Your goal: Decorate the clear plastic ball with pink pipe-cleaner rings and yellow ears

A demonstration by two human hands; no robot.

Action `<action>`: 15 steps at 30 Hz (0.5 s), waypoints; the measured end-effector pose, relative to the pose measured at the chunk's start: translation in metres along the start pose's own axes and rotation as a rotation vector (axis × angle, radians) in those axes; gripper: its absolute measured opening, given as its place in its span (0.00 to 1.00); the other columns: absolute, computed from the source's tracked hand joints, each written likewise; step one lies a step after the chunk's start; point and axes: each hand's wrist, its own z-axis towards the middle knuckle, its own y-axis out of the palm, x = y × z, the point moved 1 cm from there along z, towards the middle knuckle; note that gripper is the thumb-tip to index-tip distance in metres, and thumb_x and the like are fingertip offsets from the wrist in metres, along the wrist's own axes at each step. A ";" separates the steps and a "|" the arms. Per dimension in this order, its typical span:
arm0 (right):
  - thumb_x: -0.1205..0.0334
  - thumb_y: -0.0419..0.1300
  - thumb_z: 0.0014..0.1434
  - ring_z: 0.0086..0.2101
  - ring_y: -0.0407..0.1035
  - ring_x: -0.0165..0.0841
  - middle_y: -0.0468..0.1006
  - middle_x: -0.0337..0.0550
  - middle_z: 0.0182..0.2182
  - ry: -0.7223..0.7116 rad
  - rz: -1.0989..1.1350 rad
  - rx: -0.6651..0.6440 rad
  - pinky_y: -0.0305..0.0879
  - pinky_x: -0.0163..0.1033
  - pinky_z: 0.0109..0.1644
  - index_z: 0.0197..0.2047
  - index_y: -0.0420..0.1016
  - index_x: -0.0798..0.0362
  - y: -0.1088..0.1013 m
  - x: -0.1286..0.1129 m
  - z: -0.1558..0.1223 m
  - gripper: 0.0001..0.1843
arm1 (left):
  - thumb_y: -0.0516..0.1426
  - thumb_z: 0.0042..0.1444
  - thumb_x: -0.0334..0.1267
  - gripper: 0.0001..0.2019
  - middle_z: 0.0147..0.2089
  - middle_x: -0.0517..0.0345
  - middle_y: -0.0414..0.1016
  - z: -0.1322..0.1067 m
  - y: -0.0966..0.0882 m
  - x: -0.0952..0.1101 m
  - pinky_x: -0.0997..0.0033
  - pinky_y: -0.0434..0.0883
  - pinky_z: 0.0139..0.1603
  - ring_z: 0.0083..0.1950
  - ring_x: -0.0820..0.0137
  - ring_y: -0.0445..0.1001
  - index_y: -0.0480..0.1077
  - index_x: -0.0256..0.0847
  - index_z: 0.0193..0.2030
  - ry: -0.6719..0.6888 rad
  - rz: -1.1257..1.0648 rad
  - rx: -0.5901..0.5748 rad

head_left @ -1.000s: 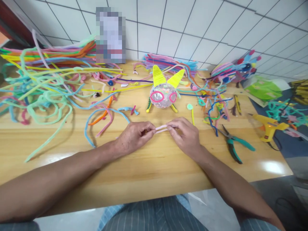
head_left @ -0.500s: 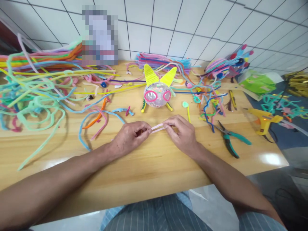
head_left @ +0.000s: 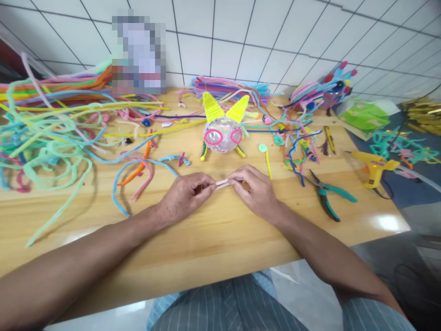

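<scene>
Between my fingertips stretches a pale pink pipe cleaner point(head_left: 222, 184), bent double into two nearly parallel strands. My left hand point(head_left: 188, 195) pinches one end of it, and my right hand point(head_left: 254, 189) pinches the other; the fingers cover both ends. Just beyond the hands a clear ball figure point(head_left: 223, 131) stands on the table, with yellow pointed ears, pink rings round its eyes and dark green legs with yellow tips. To its right lies a yellow pipe cleaner with a pale green coiled end point(head_left: 263, 148).
Teal-handled pliers point(head_left: 327, 195) lie open on the right, near a yellow glue gun point(head_left: 374, 168) and a yellow cutter knife point(head_left: 330, 139). Loose pipe cleaners point(head_left: 58, 151) tangle across the left. Bundles point(head_left: 230, 89) lie along the tiled wall. The wooden table point(head_left: 220, 243) ends before my lap.
My right hand has moved slightly closer to my left, so less of the pink pipe cleaner shows between them. The whole view has shifted a little.
</scene>
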 end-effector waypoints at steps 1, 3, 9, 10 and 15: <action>0.70 0.62 0.73 0.39 0.80 0.34 0.84 0.41 0.36 0.000 0.003 -0.005 0.76 0.39 0.42 0.46 0.78 0.48 0.000 0.001 0.000 0.07 | 0.58 0.68 0.33 0.08 0.28 0.64 0.76 0.000 0.000 0.000 0.81 0.62 0.27 0.24 0.79 0.64 0.79 0.38 0.39 -0.002 0.002 -0.002; 0.69 0.63 0.72 0.40 0.80 0.35 0.85 0.42 0.38 -0.003 0.013 -0.022 0.77 0.40 0.44 0.47 0.79 0.48 0.000 0.002 0.000 0.06 | 0.59 0.68 0.33 0.08 0.27 0.64 0.76 0.000 0.000 0.000 0.81 0.62 0.27 0.24 0.79 0.64 0.79 0.38 0.39 -0.011 0.004 -0.001; 0.69 0.63 0.72 0.37 0.79 0.33 0.84 0.41 0.36 0.025 0.043 -0.004 0.75 0.39 0.42 0.45 0.80 0.48 -0.001 0.001 -0.001 0.07 | 0.59 0.69 0.35 0.07 0.27 0.65 0.75 -0.001 0.001 0.000 0.81 0.61 0.27 0.24 0.80 0.63 0.79 0.38 0.40 -0.026 -0.035 0.007; 0.68 0.63 0.72 0.36 0.79 0.33 0.84 0.41 0.36 0.042 0.027 0.012 0.75 0.38 0.41 0.45 0.80 0.47 -0.002 0.000 -0.001 0.06 | 0.60 0.69 0.36 0.07 0.27 0.65 0.74 -0.001 0.001 0.000 0.81 0.60 0.26 0.24 0.80 0.63 0.79 0.38 0.40 -0.031 -0.054 0.010; 0.67 0.63 0.72 0.32 0.77 0.32 0.82 0.39 0.33 0.076 -0.020 0.047 0.73 0.37 0.37 0.44 0.78 0.47 -0.004 0.000 0.000 0.05 | 0.61 0.70 0.40 0.10 0.28 0.62 0.76 -0.002 0.001 -0.001 0.80 0.63 0.28 0.26 0.78 0.67 0.80 0.37 0.40 -0.037 -0.087 0.051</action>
